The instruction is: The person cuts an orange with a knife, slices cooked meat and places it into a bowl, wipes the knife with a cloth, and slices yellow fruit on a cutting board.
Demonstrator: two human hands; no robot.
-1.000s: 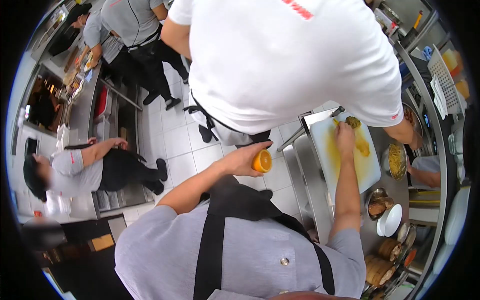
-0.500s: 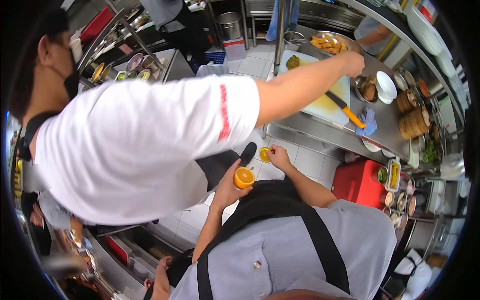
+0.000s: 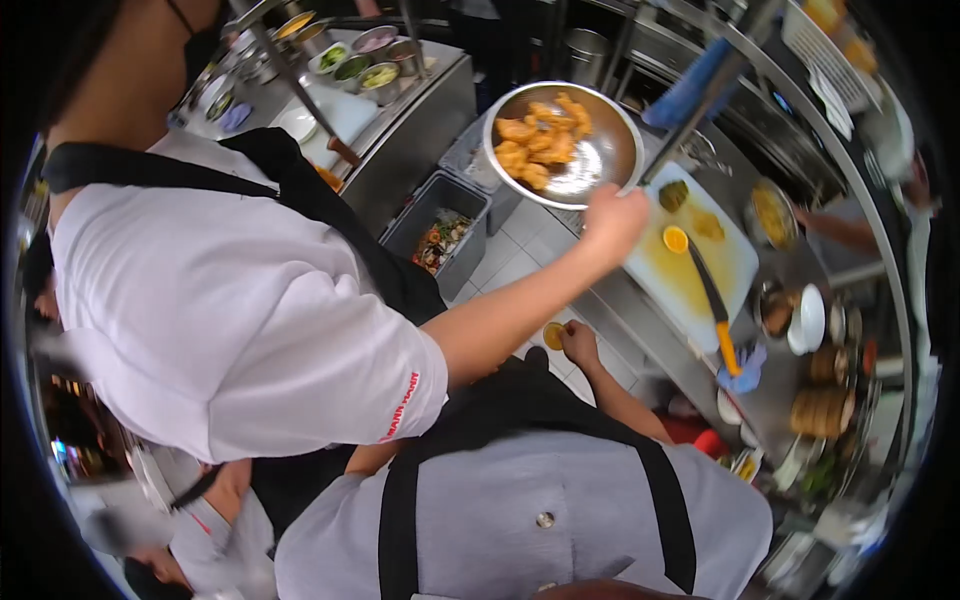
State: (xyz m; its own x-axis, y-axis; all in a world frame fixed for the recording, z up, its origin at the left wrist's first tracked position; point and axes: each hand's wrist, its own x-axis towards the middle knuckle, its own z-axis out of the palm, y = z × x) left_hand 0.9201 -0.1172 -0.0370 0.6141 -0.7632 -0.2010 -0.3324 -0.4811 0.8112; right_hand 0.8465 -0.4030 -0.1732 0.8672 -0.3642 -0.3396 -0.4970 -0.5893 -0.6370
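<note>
Pinching an orange piece, the right hand is off the near side of the white board. On the board, an orange half lies just beside the knife's tip. The left hand is hidden; I can't tell its fingers' state.

Right hand holding citrus piece, likely orange.

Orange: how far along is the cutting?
Looks done: at least one cut. The cut orange lies face up on the board, with the knife set down beside it.
In hand: a smaller orange piece, in the fingers of the right hand.
Left: that piece has yet to be put down. Can't tell if more cuts are due; the left hand is hidden.
</note>
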